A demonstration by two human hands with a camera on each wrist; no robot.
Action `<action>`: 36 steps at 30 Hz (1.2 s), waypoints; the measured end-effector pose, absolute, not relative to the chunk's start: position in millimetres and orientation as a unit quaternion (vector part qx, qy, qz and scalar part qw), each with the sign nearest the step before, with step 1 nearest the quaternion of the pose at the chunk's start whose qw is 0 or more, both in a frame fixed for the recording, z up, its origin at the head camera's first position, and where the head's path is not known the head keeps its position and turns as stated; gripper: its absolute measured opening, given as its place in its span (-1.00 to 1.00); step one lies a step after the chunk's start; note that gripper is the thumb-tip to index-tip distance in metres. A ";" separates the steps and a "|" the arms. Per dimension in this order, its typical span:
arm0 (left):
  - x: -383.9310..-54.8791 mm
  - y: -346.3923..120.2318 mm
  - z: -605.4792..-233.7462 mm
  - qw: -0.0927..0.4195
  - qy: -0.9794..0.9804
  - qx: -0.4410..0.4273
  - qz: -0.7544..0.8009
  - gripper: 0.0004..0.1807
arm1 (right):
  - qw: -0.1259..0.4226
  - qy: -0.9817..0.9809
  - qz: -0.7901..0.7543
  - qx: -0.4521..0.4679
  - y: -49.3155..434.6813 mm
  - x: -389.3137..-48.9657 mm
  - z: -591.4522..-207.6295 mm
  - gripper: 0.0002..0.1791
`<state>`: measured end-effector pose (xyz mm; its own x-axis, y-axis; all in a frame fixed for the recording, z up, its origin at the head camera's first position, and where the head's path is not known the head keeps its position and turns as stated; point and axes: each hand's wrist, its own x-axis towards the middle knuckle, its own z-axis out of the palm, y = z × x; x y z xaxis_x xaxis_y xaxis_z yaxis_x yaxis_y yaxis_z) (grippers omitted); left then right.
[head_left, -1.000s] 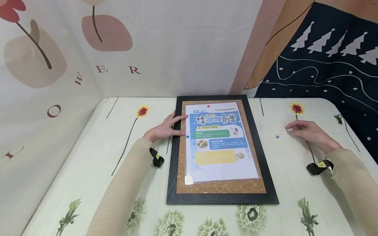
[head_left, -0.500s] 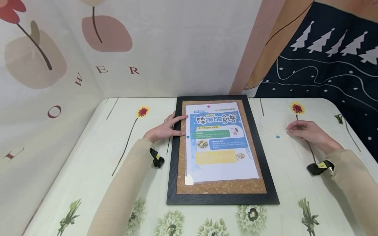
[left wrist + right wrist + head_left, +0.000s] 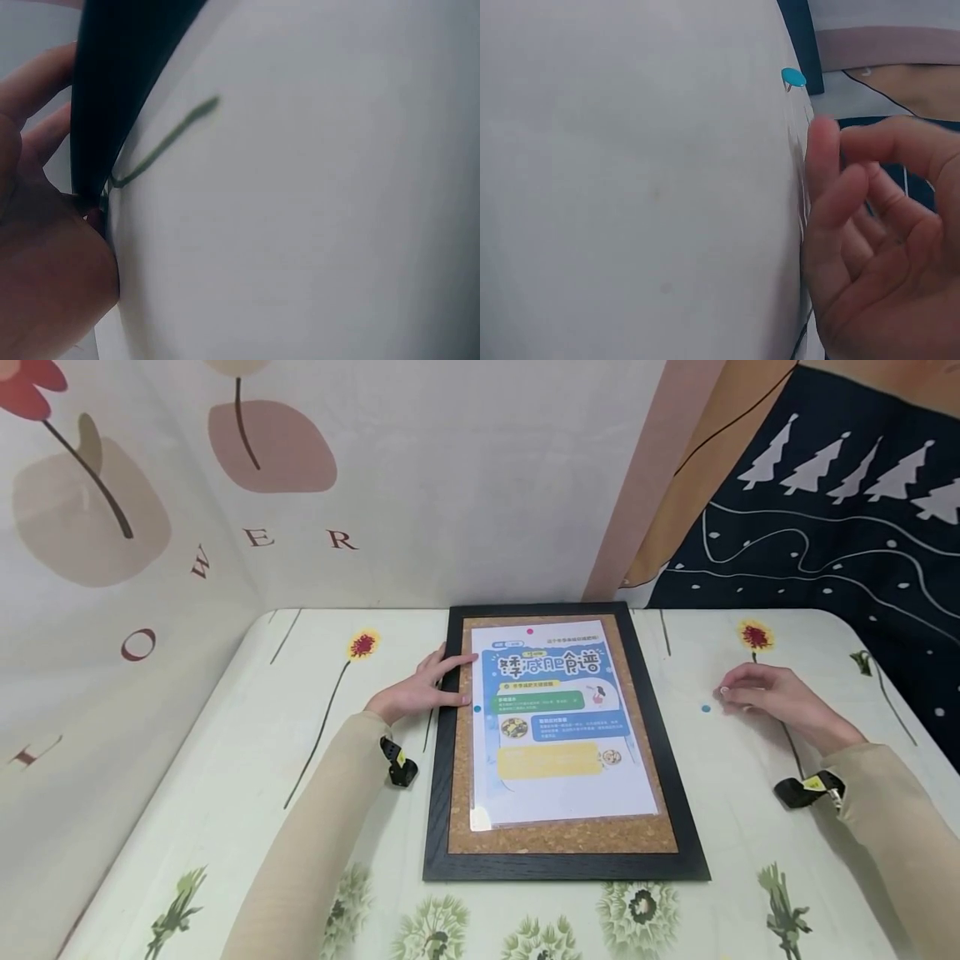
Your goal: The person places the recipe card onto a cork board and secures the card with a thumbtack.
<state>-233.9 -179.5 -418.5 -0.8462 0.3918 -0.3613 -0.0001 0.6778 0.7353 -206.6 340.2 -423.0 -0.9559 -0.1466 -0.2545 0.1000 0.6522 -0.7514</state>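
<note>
A cork board (image 3: 562, 839) in a black frame (image 3: 566, 866) lies on the table. On the cork is a printed poster (image 3: 562, 793), with a pink tack (image 3: 529, 632) at its top and a blue tack (image 3: 477, 708) at its left edge. My left hand (image 3: 411, 692) rests on the frame's left side, index finger and thumb reaching across it to the poster's edge. Over the tablecloth at right, my right hand (image 3: 780, 700) hovers with fingers loosely bent and nothing seen in them. Just left of its fingertips, a loose blue thumbtack (image 3: 793, 77) lies with its pin showing.
A flower-printed tablecloth (image 3: 735, 827) covers the table. Pale printed fabric (image 3: 450, 510) hangs right behind the board's far edge. A dark cloth with white trees (image 3: 817, 560) hangs at the back right.
My right hand has shifted slightly left, its fingertips nearer the loose blue thumbtack. The left hand, the board and the poster have not moved.
</note>
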 end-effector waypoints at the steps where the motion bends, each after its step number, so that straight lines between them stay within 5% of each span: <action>1: -233.8 -179.6 -418.6 0.255 0.879 0.111 0.388 -0.15 | 0.148 0.893 -0.424 -0.017 339.6 -206.2 -422.4 -0.52; 36: -234.7 -181.1 -421.1 0.254 0.872 0.114 0.402 -0.13 | 0.186 0.857 -0.463 -0.132 295.8 -204.2 -415.1 -0.83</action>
